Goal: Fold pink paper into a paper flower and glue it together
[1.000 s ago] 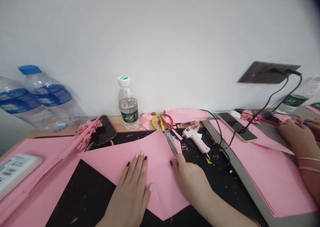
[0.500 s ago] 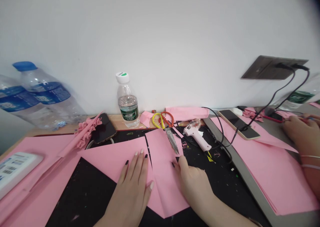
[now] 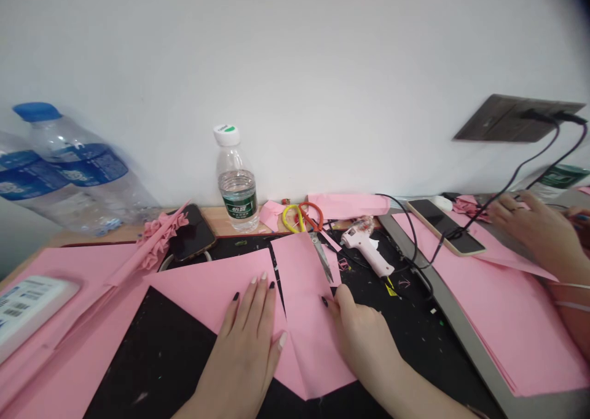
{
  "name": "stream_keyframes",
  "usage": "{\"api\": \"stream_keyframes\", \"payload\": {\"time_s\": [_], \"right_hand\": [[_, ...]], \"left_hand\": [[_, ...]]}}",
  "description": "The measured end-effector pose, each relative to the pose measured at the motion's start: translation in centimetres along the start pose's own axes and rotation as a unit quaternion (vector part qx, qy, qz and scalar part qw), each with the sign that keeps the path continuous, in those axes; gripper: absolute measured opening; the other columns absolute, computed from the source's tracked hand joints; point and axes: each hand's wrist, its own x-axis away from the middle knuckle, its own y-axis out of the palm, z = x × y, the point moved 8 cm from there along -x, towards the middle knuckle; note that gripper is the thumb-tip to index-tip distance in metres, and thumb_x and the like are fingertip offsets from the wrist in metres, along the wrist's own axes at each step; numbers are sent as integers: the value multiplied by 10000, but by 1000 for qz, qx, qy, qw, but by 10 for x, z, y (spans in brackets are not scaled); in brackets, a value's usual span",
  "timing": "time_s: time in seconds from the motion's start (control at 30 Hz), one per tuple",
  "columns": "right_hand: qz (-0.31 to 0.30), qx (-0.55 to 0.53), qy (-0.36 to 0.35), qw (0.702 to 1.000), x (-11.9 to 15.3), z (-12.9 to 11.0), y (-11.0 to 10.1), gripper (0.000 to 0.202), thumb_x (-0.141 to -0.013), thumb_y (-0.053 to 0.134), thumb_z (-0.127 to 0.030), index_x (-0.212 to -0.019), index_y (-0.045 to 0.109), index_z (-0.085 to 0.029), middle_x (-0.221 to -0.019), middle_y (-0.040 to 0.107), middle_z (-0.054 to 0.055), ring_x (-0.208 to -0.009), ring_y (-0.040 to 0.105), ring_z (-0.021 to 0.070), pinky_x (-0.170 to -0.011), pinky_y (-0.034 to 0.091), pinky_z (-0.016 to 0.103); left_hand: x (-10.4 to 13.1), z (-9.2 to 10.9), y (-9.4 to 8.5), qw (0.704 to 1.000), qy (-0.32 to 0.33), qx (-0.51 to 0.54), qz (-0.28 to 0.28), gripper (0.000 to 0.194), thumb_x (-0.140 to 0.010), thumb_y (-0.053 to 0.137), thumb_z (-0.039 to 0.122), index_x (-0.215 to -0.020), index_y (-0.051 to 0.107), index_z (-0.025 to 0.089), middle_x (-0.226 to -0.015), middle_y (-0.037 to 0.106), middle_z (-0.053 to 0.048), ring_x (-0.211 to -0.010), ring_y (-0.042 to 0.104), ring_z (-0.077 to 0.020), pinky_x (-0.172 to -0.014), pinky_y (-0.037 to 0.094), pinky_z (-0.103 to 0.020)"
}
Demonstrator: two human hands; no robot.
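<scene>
A pink paper sheet [image 3: 212,287] with creases and a slit running down from its top edge lies on the black mat. My left hand [image 3: 244,339] rests flat on it, left of the slit, fingers stretched out. At the sheet's right edge, my right hand [image 3: 364,333] pinches the paper between thumb and curled fingers. Scissors [image 3: 322,256] with yellow and orange handles lie behind, their blades beside the paper's right flap. Right of them is a pink glue gun [image 3: 369,250].
A water bottle [image 3: 238,191] stands by the wall, with large bottles [image 3: 83,161] at left. Pink sheets [image 3: 502,321] and a phone [image 3: 445,225] lie right, where another person's hand [image 3: 539,228] reaches in. A ruffled paper stem [image 3: 157,241] lies left.
The slit in the paper reaches slightly lower between my hands. The other person's hand has moved left, toward the cables. The view has shifted slightly.
</scene>
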Motion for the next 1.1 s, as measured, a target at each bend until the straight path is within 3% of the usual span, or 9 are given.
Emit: {"api": "stream_keyframes", "payload": {"time_s": [0.23,0.43,0.6,0.7,0.8,0.9,1.0,1.1], "right_hand": [[-3,-34,9,999,3,4,6,161,-906,381,-248,-771,444,-185,-414,583,10,-351,589,224,-382,133,257],[-69,-84,41,993,1,9,10,168,-908,370,-248,-785,457,-173,-495,617,44,-440,618,237,-401,209,249],[-95,-213,51,971,0,11,-1,186,-904,385,-263,-738,442,-200,-576,626,14,-497,605,177,-439,297,223],[-99,-193,32,976,2,9,-3,235,-894,415,-296,-678,432,-205,-558,619,8,-476,594,172,-420,269,224],[-64,-101,14,993,6,6,-3,200,-880,447,-277,-697,456,-197,-492,610,13,-419,601,202,-398,200,246],[23,-18,-22,999,12,-1,-7,280,-924,351,-320,-709,473,-188,-381,557,7,-312,560,212,-387,123,268],[97,7,-44,994,18,-5,-12,409,-962,204,-352,-679,454,-194,-323,509,-9,-248,512,182,-381,103,273],[117,10,-46,992,20,-5,-13,444,-970,157,-365,-666,435,-198,-309,494,-17,-234,500,166,-374,107,273]], "left_hand": [[-1,1,1,1000,0,1,7,557,-882,337,278,-1385,243,58,-1465,230,-181,-1344,195,-315,-1008,280,-510],[0,-1,2,1000,12,9,12,592,-874,365,299,-1404,202,92,-1471,217,-175,-1346,184,-322,-999,272,-499],[3,-2,-1,998,59,38,-4,715,-848,398,439,-1422,149,94,-1479,171,-192,-1347,156,-348,-992,273,-491],[4,-4,3,996,59,60,-27,821,-794,436,508,-1429,113,99,-1485,140,-193,-1344,140,-375,-984,272,-513],[5,-5,6,995,50,78,-46,847,-780,449,519,-1433,88,118,-1490,126,-182,-1342,135,-384,-993,249,-527],[4,-5,5,994,47,84,-50,818,-796,437,512,-1434,85,140,-1491,124,-175,-1344,131,-379,-1008,219,-530],[4,-5,1,994,52,81,-52,798,-806,430,510,-1433,104,139,-1487,133,-182,-1345,130,-378,-1007,217,-531],[3,-3,-2,994,61,78,-49,792,-811,420,520,-1429,126,122,-1481,146,-196,-1341,135,-386,-996,229,-538]]}}
